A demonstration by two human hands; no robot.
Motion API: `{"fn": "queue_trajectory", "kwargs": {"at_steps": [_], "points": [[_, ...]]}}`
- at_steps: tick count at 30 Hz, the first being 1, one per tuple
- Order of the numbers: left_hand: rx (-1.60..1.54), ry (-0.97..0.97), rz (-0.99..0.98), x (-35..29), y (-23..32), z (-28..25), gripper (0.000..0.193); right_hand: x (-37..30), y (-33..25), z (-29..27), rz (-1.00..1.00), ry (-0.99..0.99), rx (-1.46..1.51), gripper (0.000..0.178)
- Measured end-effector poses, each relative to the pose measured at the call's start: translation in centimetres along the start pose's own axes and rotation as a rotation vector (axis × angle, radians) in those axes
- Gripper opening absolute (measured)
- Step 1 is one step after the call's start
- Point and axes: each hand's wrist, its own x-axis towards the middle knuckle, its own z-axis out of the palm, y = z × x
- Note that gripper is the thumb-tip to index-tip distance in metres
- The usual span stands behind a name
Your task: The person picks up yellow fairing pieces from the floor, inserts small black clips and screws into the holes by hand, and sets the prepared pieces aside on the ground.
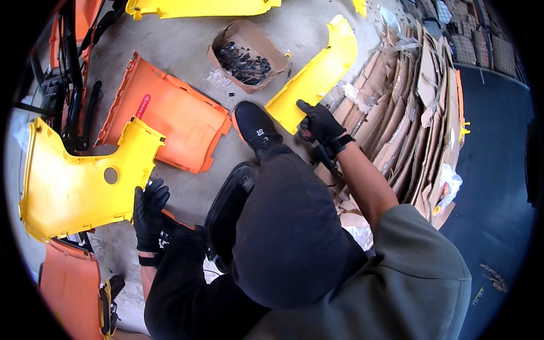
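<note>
My left hand (150,216), in a black glove, is beside the edge of a broad yellow plastic panel (71,192) with a round hole. Its fingers are loosely bent and look apart, and the thumb side overlaps the panel's edge. My right hand (322,123), also gloved, is at the near end of a long curved yellow panel (320,71) lying on the floor. The thumb points toward that panel while the other fingers curl inward. Whatever those fingers hold is hidden. A dark device (324,156) shows under the right wrist.
An orange panel (181,122) lies partly under the broad yellow one. Ahead is a cardboard box (266,39) of small black parts. Flattened cardboard (396,124) is stacked at the right, beside a dark mat (493,170). My black shoe (258,127) stands between the panels.
</note>
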Motion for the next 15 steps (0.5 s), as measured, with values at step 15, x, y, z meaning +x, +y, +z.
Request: {"fn": "queue_trajectory", "kwargs": {"at_steps": [15], "points": [[-0.632,0.038,0.124,-2.6,2.4,-1.5,0.044,-2.6,-3.4,12.6,-0.212,-0.516,0.093,0.015]]}}
